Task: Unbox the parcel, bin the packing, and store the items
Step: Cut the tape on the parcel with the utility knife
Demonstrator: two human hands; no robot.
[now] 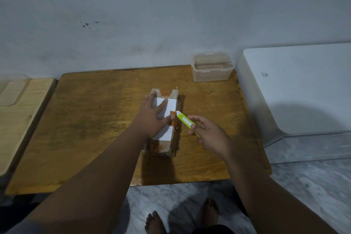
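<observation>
A small brown parcel (171,145) wrapped in brown tape, with a white label on top, lies in the middle of the wooden table (85,119). My left hand (152,118) presses flat on its top, fingers spread over the label. My right hand (210,135) grips a lime-green box cutter (185,120) just right of the parcel. The cutter's tip touches the parcel's right upper edge near my left thumb.
A clear plastic container (212,66) without a lid stands at the table's back right corner. A white bin or box (303,89) sits on the floor to the right. A lighter wooden board (17,112) with a clear lid lies to the left. My bare feet (155,222) show below.
</observation>
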